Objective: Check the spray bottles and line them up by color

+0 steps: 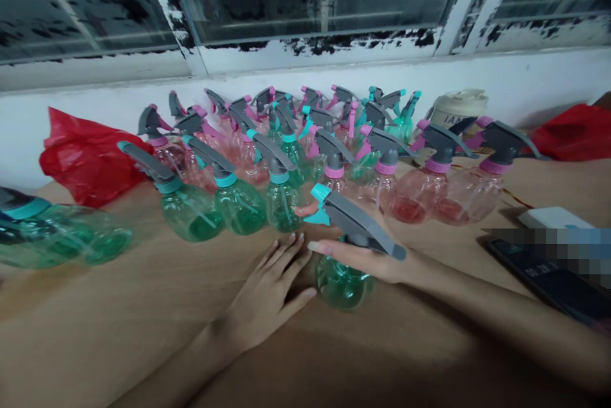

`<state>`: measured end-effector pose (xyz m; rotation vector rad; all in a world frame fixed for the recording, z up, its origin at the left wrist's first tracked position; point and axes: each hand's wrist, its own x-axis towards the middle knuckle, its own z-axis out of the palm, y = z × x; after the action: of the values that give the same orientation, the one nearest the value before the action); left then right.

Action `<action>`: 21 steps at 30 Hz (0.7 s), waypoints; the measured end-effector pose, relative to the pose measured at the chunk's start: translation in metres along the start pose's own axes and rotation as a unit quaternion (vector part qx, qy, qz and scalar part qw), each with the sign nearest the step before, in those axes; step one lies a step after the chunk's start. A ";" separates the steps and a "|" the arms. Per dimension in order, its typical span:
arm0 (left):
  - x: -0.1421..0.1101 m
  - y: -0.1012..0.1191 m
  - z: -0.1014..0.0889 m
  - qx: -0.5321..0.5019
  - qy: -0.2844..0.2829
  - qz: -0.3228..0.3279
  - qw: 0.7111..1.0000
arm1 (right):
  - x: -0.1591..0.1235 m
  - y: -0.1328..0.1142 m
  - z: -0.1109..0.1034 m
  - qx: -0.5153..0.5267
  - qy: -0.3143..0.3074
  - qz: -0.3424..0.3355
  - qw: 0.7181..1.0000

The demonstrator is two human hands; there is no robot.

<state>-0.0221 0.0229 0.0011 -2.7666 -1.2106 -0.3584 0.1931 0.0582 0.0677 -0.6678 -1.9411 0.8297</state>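
My right hand point(384, 267) is closed around the neck of a green spray bottle point(344, 287) with a grey and turquoise trigger head. The bottle is close to the table's surface; whether it touches cannot be made out. My left hand point(267, 296) lies flat on the table with its fingers apart, just left of that bottle. Beyond my left fingertips stand green spray bottles, the nearest a small-looking green one point(283, 207). Behind my right hand is a row of pink spray bottles point(413, 198) with grey and pink heads.
Many more spray bottles crowd back toward the wall. Two blurred green bottles point(62, 239) stand at the left. Red plastic bags point(90, 160) lie at both sides. A phone point(534, 274), a white box point(556, 217) and a beige bag point(458, 105) are on the right.
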 end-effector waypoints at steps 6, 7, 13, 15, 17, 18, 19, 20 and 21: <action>0.000 -0.001 0.000 -0.002 -0.003 0.001 1.000 | 0.000 0.001 0.001 0.023 -0.012 0.012 1.000; 0.000 -0.001 0.000 -0.002 -0.003 0.003 1.000 | 0.000 0.001 0.001 0.023 -0.015 0.014 1.000; 0.001 0.000 0.000 0.003 -0.007 0.011 1.000 | 0.000 -0.004 -0.001 0.047 -0.029 0.048 0.997; 0.001 0.000 -0.001 0.007 -0.013 0.008 1.000 | 0.000 -0.005 -0.001 0.059 -0.036 0.059 0.996; 0.001 0.000 -0.001 0.008 -0.016 0.006 1.000 | 0.000 -0.006 -0.001 0.059 -0.026 0.056 0.996; 0.001 -0.001 -0.001 0.008 -0.017 0.005 1.000 | 0.000 -0.006 0.000 0.054 -0.013 0.050 0.997; 0.001 -0.001 -0.001 0.006 -0.018 0.005 1.000 | 0.000 -0.006 0.000 0.046 0.002 0.042 0.998; 0.001 -0.001 -0.001 0.004 -0.019 0.004 1.000 | 0.000 -0.006 0.000 0.035 0.015 0.033 0.999; 0.001 -0.001 0.000 0.002 -0.019 0.004 1.000 | 0.000 -0.005 0.000 0.024 0.025 0.022 0.999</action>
<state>-0.0224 0.0242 0.0016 -2.7861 -1.2066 -0.3036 0.1928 0.0551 0.0718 -0.6989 -1.8610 0.8761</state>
